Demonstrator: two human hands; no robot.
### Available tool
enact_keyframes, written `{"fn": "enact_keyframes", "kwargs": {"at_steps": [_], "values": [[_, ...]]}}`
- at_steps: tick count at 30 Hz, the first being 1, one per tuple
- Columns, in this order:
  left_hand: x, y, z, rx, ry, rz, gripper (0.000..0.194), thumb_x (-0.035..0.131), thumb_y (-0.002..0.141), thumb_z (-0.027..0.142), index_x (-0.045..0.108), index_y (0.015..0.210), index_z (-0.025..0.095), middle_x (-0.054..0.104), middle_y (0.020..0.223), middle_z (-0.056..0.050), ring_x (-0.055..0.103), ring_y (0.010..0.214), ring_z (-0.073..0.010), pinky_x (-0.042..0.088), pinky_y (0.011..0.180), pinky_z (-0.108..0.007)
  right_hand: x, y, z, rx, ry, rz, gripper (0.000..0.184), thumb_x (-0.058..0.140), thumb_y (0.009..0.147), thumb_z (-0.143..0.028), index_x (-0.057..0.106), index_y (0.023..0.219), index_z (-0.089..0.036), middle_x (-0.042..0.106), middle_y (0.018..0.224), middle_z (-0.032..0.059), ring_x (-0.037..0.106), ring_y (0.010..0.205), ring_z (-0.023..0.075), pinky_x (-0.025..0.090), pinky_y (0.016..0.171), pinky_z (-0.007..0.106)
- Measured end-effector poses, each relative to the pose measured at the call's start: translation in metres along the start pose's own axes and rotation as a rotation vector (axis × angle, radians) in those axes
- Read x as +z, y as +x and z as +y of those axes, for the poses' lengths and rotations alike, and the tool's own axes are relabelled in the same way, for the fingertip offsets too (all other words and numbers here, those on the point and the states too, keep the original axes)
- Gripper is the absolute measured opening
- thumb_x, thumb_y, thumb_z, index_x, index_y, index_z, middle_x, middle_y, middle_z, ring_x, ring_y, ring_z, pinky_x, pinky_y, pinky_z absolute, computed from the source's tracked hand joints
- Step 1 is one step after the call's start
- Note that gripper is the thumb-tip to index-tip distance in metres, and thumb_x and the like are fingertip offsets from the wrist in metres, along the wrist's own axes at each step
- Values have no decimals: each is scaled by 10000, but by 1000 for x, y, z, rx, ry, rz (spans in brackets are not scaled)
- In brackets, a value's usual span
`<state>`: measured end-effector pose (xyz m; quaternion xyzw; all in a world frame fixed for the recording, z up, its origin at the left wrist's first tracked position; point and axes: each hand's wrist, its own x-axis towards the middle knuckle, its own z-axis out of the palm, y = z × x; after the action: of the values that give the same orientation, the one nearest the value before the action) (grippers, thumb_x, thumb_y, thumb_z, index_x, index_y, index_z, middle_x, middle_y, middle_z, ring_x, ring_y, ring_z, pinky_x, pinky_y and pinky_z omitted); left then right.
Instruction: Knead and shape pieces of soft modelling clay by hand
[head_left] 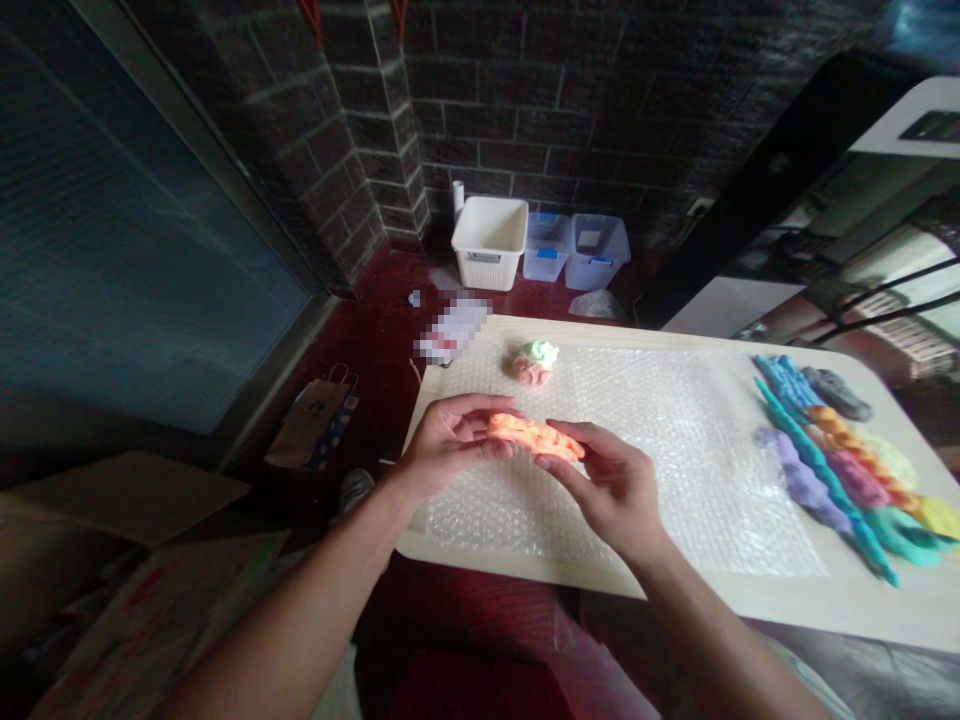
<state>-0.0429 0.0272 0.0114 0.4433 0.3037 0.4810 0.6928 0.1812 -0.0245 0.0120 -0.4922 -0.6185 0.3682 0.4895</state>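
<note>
Hands grip an orange, lumpy piece between them, above the near-left part of the bubble wrap (pixel 645 480) on the pale surface (pixel 750 600): the person's left hand (pixel 452 437) pinches the left end of the orange piece (pixel 534 436). Beyond it, near the far-left corner, a green lump (pixel 540 352) touches a pink lump (pixel 532 372). The right hand (pixel 616 484) pinches the right end. Along the right edge lie a purple piece (pixel 804 480), a teal strip (pixel 832 485) and a grey lump (pixel 836 392).

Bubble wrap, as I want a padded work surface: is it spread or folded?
Spread: the bubble wrap lies flat across much of the table.
</note>
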Motion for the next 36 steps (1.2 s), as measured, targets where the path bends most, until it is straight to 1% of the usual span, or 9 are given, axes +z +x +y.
{"fn": "enact_keyframes", "kwargs": {"at_steps": [7, 12, 17, 18, 22, 24, 28, 32, 36], "values": [[-6, -1, -3, 33, 69, 69, 341, 997, 665, 254, 864, 973, 189, 851, 1002, -113, 817, 912, -240, 657, 899, -364, -2, 0, -1, -1, 29, 11, 312, 860, 879, -343, 800, 1170, -247, 821, 1113, 102, 787, 953, 243, 664, 825, 370], [-5, -1, -3, 61, 63, 93, 245, 986, 682, 233, 873, 899, 227, 854, 1007, -85, 816, 936, -233, 654, 915, -357, -1, -1, -1, -11, 47, 12, 294, 863, 878, -325, 806, 1160, -261, 821, 1123, 94, 787, 959, 234, 662, 830, 359], [0, -1, -1, 41, -21, 12, 589, 1030, 597, 226, 836, 1153, 253, 832, 1162, -105, 805, 1032, -250, 648, 917, -343, 3, -1, 0, 33, 117, 21, 339, 877, 861, -338, 801, 1181, -251, 822, 1148, 99, 796, 984, 244, 678, 867, 381], [1, -1, -1, 30, -21, 9, 597, 1030, 600, 238, 833, 1164, 250, 831, 1165, -109, 803, 1044, -257, 647, 925, -352, 4, -1, 0, 43, 145, 16, 370, 875, 862, -344, 791, 1210, -249, 820, 1166, 103, 798, 1000, 249, 678, 892, 396], [6, -3, -5, 1, 31, 33, 381, 985, 695, 272, 859, 1050, 216, 837, 1127, -117, 805, 1046, -267, 631, 989, -398, 5, 0, 0, 6, 164, -28, 438, 876, 861, -342, 765, 1277, -264, 799, 1203, 106, 777, 1064, 254, 662, 916, 404], [8, -4, -7, -8, 26, 24, 387, 986, 691, 257, 856, 1053, 210, 835, 1136, -119, 804, 1052, -265, 635, 980, -388, 5, 1, -1, -27, 97, -43, 380, 871, 868, -322, 784, 1235, -276, 793, 1161, 97, 761, 1038, 243, 643, 874, 379], [12, -5, -8, -23, -23, -6, 562, 1014, 628, 223, 824, 1156, 198, 825, 1176, -131, 804, 1040, -266, 657, 901, -352, 4, 1, -3, -45, 9, -50, 275, 837, 907, -298, 800, 1179, -285, 795, 1067, 75, 745, 933, 214, 595, 808, 352], [14, -5, -11, -19, 40, 36, 413, 1000, 645, 217, 848, 1027, 169, 845, 1071, -116, 810, 979, -245, 647, 902, -330, 4, 1, -4, -64, 18, -63, 327, 842, 901, -306, 780, 1221, -278, 792, 1101, 81, 741, 953, 225, 578, 809, 359], [16, -6, -10, -17, 56, 35, 373, 985, 672, 222, 847, 1015, 168, 847, 1033, -105, 806, 952, -237, 645, 891, -330, 5, 2, -7, -86, -42, -53, 321, 842, 901, -306, 784, 1216, -276, 794, 1093, 77, 737, 944, 223, 570, 796, 354]]}}
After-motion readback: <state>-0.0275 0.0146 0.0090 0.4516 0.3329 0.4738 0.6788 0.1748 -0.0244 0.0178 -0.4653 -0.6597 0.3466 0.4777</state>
